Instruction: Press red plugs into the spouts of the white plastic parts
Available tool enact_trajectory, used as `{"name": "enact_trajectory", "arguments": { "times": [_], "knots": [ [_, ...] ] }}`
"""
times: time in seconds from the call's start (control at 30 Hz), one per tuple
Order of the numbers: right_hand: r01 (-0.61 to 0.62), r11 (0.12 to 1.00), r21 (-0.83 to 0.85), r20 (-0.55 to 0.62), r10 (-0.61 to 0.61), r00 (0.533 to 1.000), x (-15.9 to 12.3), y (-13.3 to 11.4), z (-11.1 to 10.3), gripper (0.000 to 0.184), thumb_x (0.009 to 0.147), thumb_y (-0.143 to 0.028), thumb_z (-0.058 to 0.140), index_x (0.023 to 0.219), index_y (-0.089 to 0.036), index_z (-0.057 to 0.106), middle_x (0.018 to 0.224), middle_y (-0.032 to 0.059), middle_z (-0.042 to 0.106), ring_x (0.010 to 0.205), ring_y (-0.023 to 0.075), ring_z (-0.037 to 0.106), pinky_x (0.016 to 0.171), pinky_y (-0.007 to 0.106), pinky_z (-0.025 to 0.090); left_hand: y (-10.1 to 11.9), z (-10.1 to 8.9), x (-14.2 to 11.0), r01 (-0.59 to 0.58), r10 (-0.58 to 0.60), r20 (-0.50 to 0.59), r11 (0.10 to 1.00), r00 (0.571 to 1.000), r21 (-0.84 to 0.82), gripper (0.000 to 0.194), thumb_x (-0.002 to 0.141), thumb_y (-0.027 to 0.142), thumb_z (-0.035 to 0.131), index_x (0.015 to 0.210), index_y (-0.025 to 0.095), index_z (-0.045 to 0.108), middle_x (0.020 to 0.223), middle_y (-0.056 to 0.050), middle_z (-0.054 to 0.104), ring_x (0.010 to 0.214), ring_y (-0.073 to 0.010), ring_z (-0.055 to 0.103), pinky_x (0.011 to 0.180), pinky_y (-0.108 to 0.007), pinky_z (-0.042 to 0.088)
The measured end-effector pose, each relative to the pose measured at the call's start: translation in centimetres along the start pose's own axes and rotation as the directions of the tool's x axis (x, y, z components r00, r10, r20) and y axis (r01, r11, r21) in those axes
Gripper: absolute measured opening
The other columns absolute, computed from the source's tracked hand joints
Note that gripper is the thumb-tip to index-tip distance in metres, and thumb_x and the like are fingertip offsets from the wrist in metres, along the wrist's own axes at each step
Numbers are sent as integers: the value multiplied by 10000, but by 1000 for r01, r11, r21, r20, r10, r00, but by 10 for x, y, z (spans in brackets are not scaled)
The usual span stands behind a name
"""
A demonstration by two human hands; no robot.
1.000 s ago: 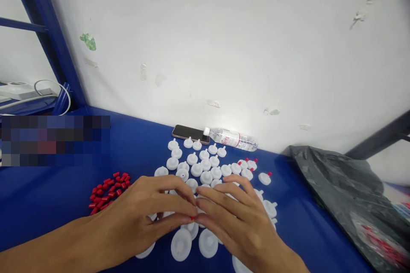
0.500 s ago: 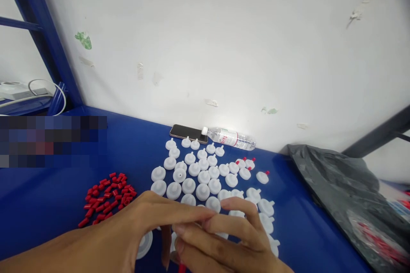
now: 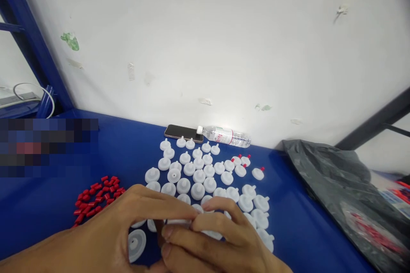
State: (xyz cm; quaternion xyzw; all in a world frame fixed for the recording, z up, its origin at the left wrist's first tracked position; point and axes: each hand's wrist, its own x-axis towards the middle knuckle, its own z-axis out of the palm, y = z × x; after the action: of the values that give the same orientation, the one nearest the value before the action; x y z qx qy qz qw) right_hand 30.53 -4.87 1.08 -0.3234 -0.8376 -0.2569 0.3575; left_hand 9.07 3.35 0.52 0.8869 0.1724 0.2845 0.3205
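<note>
My left hand [image 3: 128,217] and my right hand [image 3: 221,239] meet at the lower middle, fingers bent and fingertips together. Between them shows the pale edge of a white round plastic piece [image 3: 178,222], mostly covered by the fingers. Whatever else my right fingers grip is hidden. Below my left palm lies a loose white disc [image 3: 136,245]. Beyond the hands spread many white discs with short spouts [image 3: 197,191]. Several at the back right have red caps on their spouts [image 3: 258,173]. A heap of small red caps [image 3: 99,196] lies left of my left hand.
A black phone [image 3: 183,132] and a clear bottle on its side [image 3: 224,135] lie by the white wall. A dark grey plastic bag [image 3: 326,179] covers the table's right side, with a clear packet of red pieces [image 3: 368,230] on it. A blue post [image 3: 38,42] stands at left.
The view has shifted slightly, so the things on the table appear farther left. The hands remain together. A red piece that showed under my fingers is now out of sight.
</note>
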Motion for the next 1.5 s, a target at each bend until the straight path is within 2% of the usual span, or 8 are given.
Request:
{"name": "enact_trajectory", "arguments": {
  "times": [0.13,0.27,0.5,0.67,0.87,1.13,1.27,1.5],
  "knots": [
    [-157,985,71,-26,159,987,6,17,-21,205,1080,-164,595,1008,-234,774,1135,-88,829,879,78,701,948,261,534,-8,-11,-7,70,-52,-168,992,984,104,562,894,404,723,1438,436,588,1290,40,768,946,-166,751,887,-253,597],
    [-445,894,-47,-56,442,895,0,55,-44,25,985,-236,739,999,-229,758,1062,18,810,983,176,727,901,328,545,-26,-36,14,-48,122,-239,954,963,296,307,995,196,565,1241,346,672,1115,35,759,889,-146,695,822,-259,541],
    [-830,474,-296,312,869,384,-28,112,-71,225,962,-471,640,940,-283,762,861,-6,786,789,204,722,702,330,502,-56,-60,35,84,85,-281,837,956,541,208,985,280,548,1093,264,724,1036,-33,737,943,-211,657,644,-277,470],
    [-826,419,-378,420,873,250,-43,122,-74,156,889,-405,664,852,-278,746,854,1,793,772,224,721,716,348,496,-68,-65,36,204,-57,-266,797,962,569,287,1009,349,502,1065,232,758,1099,-84,741,998,-270,660,676,-327,480],
    [-838,401,-370,501,846,184,-48,123,-71,127,847,-367,660,838,-265,737,839,13,794,768,218,737,675,315,505,-75,-75,41,247,-206,-136,807,969,537,333,988,371,493,1117,222,761,1104,-93,775,973,-301,682,898,-445,514],
    [-843,440,-310,513,824,241,-49,126,-84,388,911,-632,605,955,-285,773,783,12,771,687,207,688,642,318,494,-75,-100,43,251,-334,136,872,933,419,251,921,431,617,925,256,798,975,-24,815,823,-203,706,734,-268,534],
    [-864,425,-270,660,735,155,-55,121,-83,292,835,-560,759,972,-307,812,757,-8,778,658,198,688,597,292,490,-68,-114,42,273,-400,314,884,861,379,213,900,442,695,835,260,786,933,-8,795,877,-202,695,791,-257,512],
    [-871,460,-174,695,684,223,-52,118,-73,193,882,-423,703,830,-271,811,822,19,812,736,222,745,618,295,526,-68,-114,39,348,-466,475,882,746,318,157,816,412,806,843,258,817,942,-29,784,897,-227,694,779,-270,505]
  ]
}}
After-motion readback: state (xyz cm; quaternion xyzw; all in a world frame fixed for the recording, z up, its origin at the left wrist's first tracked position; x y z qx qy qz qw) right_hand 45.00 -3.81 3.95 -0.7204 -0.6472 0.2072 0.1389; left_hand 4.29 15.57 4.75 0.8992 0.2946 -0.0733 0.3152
